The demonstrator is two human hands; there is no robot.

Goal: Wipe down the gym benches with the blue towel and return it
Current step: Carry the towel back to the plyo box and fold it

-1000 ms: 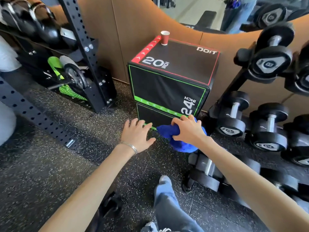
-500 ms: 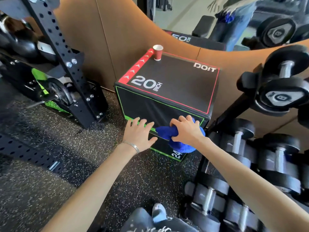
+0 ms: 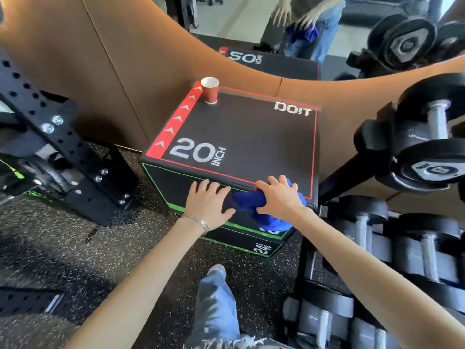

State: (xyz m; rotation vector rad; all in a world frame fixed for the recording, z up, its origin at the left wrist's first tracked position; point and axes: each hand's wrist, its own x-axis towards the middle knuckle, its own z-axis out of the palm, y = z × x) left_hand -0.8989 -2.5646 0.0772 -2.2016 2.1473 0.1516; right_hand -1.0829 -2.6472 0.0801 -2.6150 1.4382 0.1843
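1. The blue towel (image 3: 261, 206) is bunched into a wad and clasped by the right grip (image 3: 280, 197), whose fingers are curled over it. It is pressed against the front upper edge of the black padded box (image 3: 241, 137), near the box's right front corner. Part of the wad hangs down over the front face.
2. The left grip (image 3: 208, 205) is released. It is laid flat with straight, spread fingers on the front face of the box, just beside the towel. This placing is judged to be a brace, so that the box is steadied and the body supported while pressure is put on the cloth.
3. The towel is probably wadded to give a firm pad under the palm. Only a small patch of surface can be covered at once that way.
4. A red paper cup (image 3: 210, 93) stands upright at the far left corner of the box top, well apart from the towel. If the top is to be wiped fully, the cup would have to be lifted or worked around. It could easily be tipped by a broad sweep.
5. Racked dumbbells (image 3: 427, 152) stand just beside the box on the right, so little room is left for the right forearm.
6. The wiping stage is judged to be in hand. The return of the towel is not yet done, and its proper place cannot be seen.
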